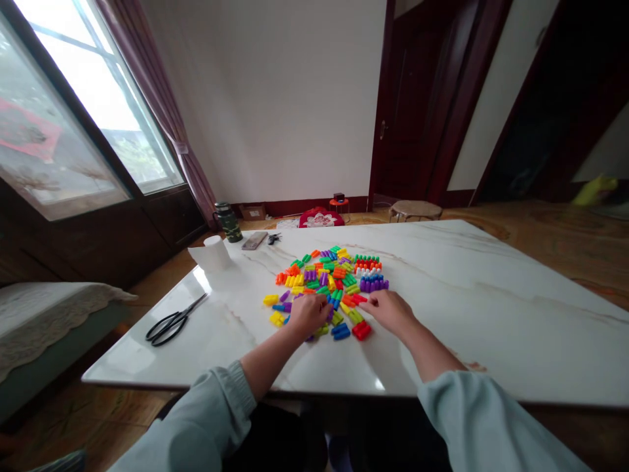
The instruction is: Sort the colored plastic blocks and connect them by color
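Note:
Small bullet-shaped plastic pieces in many colours lie in a loose pile [322, 278] on the white marbled table [491, 295]. My left hand [308, 314] is over the near left part of the pile, fingers curled; what they hold, if anything, is hidden. At the pile's right side my right hand [390, 311] is closed, thumb and forefinger pinching the end of a red plastic piece [360, 298]. Just beyond it, pieces stand upright in rows by colour: green, red, white [368, 271], blue and purple [374, 285]. A blue clump [341, 331] and a red clump [362, 330] lie nearest to me.
Black-handled scissors [171, 322] lie at the table's left. Behind them stand a white paper roll [216, 252] and a camouflage flask [228, 221]. A phone [254, 240] and keys [274, 238] lie near the far edge. A round stool [415, 210] stands beyond the table.

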`<state>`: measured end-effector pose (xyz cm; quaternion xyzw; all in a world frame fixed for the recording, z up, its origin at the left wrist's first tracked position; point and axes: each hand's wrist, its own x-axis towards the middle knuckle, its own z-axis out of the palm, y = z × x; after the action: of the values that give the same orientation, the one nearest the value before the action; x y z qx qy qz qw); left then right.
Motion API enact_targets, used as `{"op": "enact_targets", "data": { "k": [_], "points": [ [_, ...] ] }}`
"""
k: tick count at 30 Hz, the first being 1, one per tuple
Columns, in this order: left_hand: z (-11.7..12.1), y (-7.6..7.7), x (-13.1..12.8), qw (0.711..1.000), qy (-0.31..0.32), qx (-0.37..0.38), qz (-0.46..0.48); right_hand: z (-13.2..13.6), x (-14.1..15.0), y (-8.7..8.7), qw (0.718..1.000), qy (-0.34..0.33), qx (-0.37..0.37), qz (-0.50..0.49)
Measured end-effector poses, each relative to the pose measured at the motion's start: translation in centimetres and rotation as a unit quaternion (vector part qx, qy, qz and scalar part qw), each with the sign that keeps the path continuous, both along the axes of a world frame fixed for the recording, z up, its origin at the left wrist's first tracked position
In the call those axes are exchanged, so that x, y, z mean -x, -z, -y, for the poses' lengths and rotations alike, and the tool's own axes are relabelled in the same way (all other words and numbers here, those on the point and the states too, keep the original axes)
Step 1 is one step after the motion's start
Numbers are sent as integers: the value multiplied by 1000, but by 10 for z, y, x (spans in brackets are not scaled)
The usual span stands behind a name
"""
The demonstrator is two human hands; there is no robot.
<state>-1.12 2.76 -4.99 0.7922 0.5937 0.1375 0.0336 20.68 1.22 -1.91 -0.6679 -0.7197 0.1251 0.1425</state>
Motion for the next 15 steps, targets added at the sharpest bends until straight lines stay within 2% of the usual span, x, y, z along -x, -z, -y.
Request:
{"op": "enact_targets", "data": {
  "k": [3,5,7,10,15],
  "points": [
    [-8,2,1,999,13,-20,26,6,-15,32,999,15,-38,5],
    [-20,-4,3,998,16,-39,41,13,-20,51,998,18,-64,18],
    [-38,-13,6,997,16,-52,50,21,-21,65,994,-15,-106,29],
    [-74,-25,7,997,12,-57,50,28,-19,76,986,-80,-139,37],
    [-152,-26,-8,999,10,-17,25,21,-19,82,987,-95,-128,36]
  ]
}}
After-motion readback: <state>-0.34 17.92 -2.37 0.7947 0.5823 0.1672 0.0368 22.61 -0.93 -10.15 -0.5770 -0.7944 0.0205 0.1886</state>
